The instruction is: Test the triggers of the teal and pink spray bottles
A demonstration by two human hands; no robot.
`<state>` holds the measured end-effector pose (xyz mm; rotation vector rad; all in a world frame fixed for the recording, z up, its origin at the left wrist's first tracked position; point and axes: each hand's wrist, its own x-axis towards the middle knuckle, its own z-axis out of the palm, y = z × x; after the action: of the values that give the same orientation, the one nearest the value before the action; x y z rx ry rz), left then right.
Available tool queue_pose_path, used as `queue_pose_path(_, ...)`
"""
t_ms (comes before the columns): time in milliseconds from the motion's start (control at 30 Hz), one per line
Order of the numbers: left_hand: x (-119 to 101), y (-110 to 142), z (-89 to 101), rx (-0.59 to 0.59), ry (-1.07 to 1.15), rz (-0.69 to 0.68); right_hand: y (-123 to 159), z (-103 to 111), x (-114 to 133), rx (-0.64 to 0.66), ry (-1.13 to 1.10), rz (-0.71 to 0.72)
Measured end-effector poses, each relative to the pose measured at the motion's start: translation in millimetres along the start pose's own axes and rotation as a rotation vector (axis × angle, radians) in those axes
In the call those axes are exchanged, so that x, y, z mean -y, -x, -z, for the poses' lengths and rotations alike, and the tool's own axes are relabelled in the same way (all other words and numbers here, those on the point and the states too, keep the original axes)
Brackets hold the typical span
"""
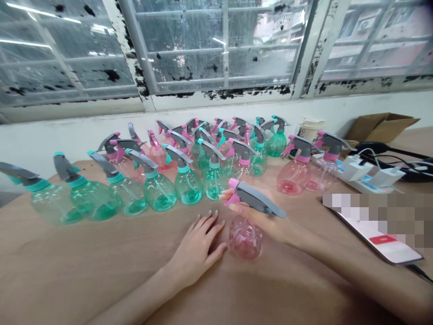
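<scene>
My right hand [260, 221] grips a pink spray bottle [246, 237] by its neck, under the grey trigger head [257, 200], with the bottle resting on the brown table [84, 266]. My left hand [198, 248] lies flat on the table just left of that bottle, fingers stretched out and holding nothing. Several green spray bottles [158, 189] stand in a row behind the hands, with more pink and green ones [237, 158] behind them.
Two pink bottles [294, 174] stand at the right near a white power strip with plugs [361, 174]. A phone [382, 239] lies at the right edge. A paper cup [309, 128] and a cardboard box [379, 126] sit by the wall under the windows.
</scene>
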<state>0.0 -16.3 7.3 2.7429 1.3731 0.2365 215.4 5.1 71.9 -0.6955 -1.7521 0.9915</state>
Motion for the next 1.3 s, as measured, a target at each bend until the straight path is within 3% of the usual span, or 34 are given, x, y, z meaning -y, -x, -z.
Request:
queue_pose_path(233,0.6,0.7,-0.8,-0.015,0.022,-0.007,0.1,0.4,2.4,0.026,-0.029,-0.02)
queue_pose_path(600,-0.8,-0.7,1.8,-0.017,0.017,-0.002,0.5,1.9,5.3,-0.027,0.242,-0.064)
queue_pose_path(1300,-0.1,-0.4,1.0,-0.039,0.023,-0.017,2.3,2.7,2.3,0.02,0.027,-0.027)
